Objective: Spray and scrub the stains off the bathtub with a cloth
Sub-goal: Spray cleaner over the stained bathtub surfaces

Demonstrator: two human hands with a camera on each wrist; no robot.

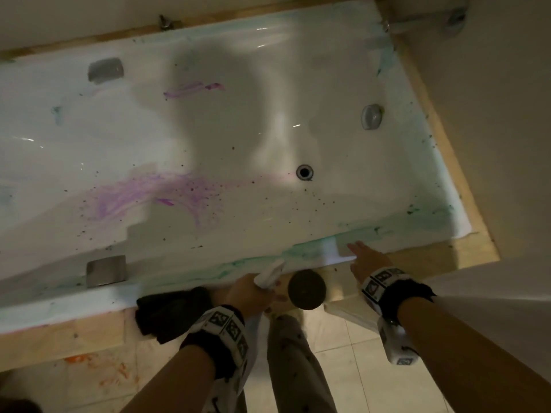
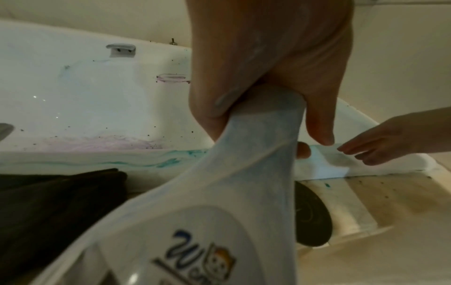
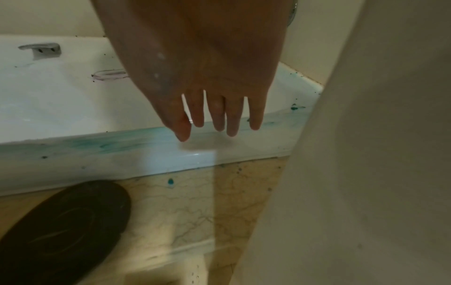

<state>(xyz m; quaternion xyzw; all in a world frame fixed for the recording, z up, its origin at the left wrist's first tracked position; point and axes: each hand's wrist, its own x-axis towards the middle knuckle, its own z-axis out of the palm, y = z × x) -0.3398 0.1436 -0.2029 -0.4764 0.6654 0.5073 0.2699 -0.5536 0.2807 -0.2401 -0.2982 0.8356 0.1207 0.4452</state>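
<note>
From the head camera, the glossy white enamel bathtub [image 1: 268, 129] is showing smeared purple stains [image 1: 143, 198]; the dark crumpled cloth [image 1: 170, 314] is lying on its near rim, liable to slip off if nudged.

Left wrist: the left hand [image 2: 268, 67] is gripping the smooth white plastic spray bottle [image 2: 219, 183].

Right wrist: the right hand [image 3: 207, 67] is hovering spread and empty over teal-streaked rim.

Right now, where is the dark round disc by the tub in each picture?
Head view: the disc sits bottom middle, on the ledge between the two hands.
Left wrist view: lower right, its edge peeking out behind the spray bottle.
Right wrist view: bottom left corner, on the ledge.
Shared landmark: the green smear on the tub rim, just above the disc.
</note>
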